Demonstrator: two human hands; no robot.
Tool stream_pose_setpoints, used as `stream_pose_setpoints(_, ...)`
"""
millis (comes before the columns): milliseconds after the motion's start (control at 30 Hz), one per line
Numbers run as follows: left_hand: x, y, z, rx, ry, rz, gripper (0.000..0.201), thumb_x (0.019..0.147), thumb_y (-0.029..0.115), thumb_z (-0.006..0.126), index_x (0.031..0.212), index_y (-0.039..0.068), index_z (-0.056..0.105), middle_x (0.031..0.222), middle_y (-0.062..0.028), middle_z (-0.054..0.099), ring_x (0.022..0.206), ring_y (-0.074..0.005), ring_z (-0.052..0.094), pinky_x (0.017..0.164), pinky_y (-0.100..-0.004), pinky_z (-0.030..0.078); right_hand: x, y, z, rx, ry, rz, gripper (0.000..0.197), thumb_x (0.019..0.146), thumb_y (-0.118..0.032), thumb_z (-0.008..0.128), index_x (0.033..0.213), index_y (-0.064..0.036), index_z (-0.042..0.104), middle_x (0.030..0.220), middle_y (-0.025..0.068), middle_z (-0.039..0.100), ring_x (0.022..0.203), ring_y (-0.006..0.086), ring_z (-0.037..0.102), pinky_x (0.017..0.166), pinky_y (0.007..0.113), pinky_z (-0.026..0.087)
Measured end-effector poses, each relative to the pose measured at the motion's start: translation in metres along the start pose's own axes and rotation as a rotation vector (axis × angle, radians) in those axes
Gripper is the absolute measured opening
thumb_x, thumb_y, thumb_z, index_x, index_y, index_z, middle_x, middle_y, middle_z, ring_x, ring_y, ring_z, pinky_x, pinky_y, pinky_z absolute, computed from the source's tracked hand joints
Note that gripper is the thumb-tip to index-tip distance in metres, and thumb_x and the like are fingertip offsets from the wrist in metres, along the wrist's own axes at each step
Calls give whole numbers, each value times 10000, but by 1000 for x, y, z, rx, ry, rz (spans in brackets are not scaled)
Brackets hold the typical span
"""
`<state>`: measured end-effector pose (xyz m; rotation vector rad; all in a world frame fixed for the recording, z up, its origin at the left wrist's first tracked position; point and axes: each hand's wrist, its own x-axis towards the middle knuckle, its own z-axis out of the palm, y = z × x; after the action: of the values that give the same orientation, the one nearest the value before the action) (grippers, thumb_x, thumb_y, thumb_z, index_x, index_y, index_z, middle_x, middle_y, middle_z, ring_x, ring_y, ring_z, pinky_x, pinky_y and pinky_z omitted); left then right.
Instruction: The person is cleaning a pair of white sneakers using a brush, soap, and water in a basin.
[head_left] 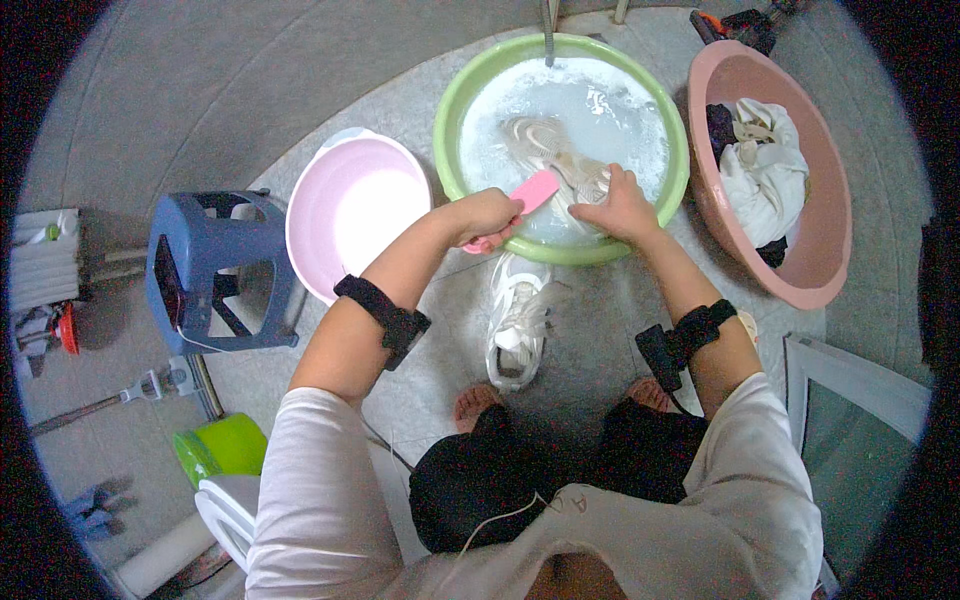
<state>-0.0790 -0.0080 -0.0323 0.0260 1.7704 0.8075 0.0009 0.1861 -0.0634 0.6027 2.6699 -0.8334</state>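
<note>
Your left hand (485, 216) is gripping the pink brush (536, 191); your right hand (622, 212) is holding the sneaker (558, 166) between spread thumb and fingers in the green basin (447, 150). For even scrubbing, you should be bracing firmly and making short strokes.

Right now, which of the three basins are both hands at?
The green basin, in the middle, foamy inside; neither left hand nor right hand touches the lilac basin or salmon-pink basin.

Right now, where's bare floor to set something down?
Bare floor right of the white shoe, bordered by the green basin and right foot. Crowded: the basin's near side, with left hand, pink brush and right hand together.
</note>
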Motion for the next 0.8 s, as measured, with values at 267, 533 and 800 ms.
stream_pose_setpoints(267,-1,-1,4,-28,-74,-26,330,859,340,418,656,80,440,465,20,362,298,-86,315,262,-248,244,-1,1,12,-89,133,-112,926,540,-407,711,1227,27,267,1089,211,428,990,349,482,815,406,433)
stream_pose_setpoints(533,25,22,16,58,1,98,331,856,319,419,697,38,493,464,8,401,303,-95,320,277,-254,251,5,9,13,-68,100,-147,922,528,-350,733,1217,47,268,1078,218,431,974,359,484,815,403,435)
stream_pose_setpoints(800,67,15,7,-168,-162,132,366,874,352,384,673,62,482,462,14,396,326,-86,312,277,-254,225,4,10,17,-61,96,-204,919,527,-357,737,1215,41,277,1066,224,438,967,375,480,806,409,432)
